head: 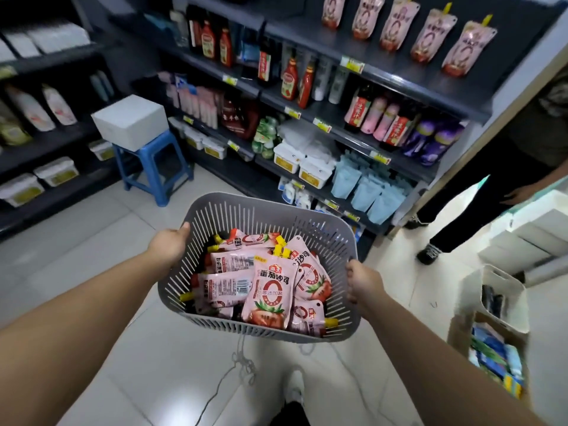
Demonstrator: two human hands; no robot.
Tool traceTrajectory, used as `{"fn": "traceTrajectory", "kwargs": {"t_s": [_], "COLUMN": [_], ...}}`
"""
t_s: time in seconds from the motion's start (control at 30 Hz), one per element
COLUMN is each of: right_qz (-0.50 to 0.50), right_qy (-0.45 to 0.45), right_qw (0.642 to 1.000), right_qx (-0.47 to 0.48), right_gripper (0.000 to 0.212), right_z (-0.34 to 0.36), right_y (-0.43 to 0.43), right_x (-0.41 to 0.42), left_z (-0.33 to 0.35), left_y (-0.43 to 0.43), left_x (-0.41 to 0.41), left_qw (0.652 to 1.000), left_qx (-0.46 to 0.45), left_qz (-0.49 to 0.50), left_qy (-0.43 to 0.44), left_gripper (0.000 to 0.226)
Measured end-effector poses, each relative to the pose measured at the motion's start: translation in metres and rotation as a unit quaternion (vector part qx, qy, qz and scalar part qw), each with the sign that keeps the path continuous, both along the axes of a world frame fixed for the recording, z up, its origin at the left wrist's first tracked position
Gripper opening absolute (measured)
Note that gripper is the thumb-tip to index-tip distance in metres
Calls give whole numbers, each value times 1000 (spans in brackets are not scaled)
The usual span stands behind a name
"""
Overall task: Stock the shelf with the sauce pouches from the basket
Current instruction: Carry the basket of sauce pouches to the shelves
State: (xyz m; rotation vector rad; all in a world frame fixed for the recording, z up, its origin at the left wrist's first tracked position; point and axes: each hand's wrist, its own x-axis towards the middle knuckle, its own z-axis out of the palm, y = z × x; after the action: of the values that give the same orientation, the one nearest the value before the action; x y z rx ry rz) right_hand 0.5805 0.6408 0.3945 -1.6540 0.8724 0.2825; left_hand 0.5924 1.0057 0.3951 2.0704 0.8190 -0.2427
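Carrying step: left hand [168, 245] and right hand [362, 279] each grip the basket [246, 210] rim at frame centre, pouches [270, 290] inside. Next: free one hand, lift pouches to shelf [399, 66], upper right.

Shelves and floor, with the basket carried between two hands

The grey basket [239, 210], pinched at its side rims by the fingers of the left hand [169, 244] and right hand [362, 282], holds a loose heap of pink sauce pouches [270, 290] lying between the two sets of fingertips. Beyond the fingers, the dark shelf [399, 72] carries a row of the same pouches [427, 35] up top, with red sauce bottles [295, 79] a tier lower. On the tiled floor [92, 241], past the left fingers, stands a blue stool [153, 167] bearing a white box [130, 121].
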Motion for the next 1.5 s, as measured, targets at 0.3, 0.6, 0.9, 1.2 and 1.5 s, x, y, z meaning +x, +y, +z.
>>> {"fn": "traceTrajectory", "kwargs": {"t_s": [0.3, 0.6, 0.9, 1.2, 1.5], "right_qz": [85, 166, 182, 194, 215], "right_qy": [-25, -57, -47, -18, -8], "right_qw": [995, 983, 982, 981, 975], "right_qx": [53, 47, 24, 13, -56], "right_gripper": [34, 28, 31, 29, 24], "right_z": [-9, 15, 21, 10, 14], "right_y": [-14, -10, 25, 114, 243], "right_x": [121, 213, 291, 403, 523], "left_z": [1, 18, 20, 5, 21], "left_y": [-8, -14, 10, 100, 226], "left_x": [56, 109, 169, 271, 379], "left_qw": [996, 983, 982, 991, 985], "left_qx": [-19, -5, -4, -2, -57], "left_qz": [86, 180, 187, 135, 162], "left_qy": [0, -27, -10, 16, -17], "left_gripper": [58, 54, 52, 52, 49]}}
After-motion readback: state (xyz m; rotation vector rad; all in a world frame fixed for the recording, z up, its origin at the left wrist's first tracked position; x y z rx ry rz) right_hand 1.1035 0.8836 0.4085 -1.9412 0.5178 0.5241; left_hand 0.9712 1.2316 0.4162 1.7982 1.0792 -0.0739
